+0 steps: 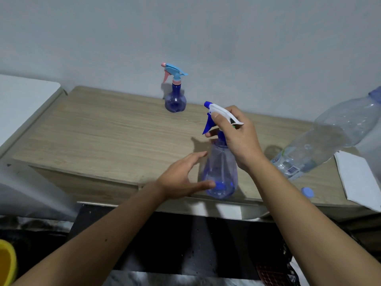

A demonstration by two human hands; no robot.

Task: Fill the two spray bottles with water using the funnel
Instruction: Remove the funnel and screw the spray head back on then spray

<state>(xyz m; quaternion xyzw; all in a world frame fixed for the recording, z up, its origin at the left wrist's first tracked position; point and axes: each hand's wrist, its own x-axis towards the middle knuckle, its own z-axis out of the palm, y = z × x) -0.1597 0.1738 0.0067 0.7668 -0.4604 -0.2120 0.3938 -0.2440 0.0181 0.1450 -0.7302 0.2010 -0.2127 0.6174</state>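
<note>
Near spray bottle: clear blue, upright at the front edge of the tabletop, white and blue trigger head on.
Right hand: grip wrapped around that bottle's trigger head and neck.
Left hand: grip released, fingers straight, thumb touching the bottle's lower body.
Far spray bottle: small, blue, pink and light-blue head, upright near the wall, well apart from the hands.
Water bottle: large, clear plastic, at the right.
Cap: blue, on the tabletop just beside the water bottle.
</note>
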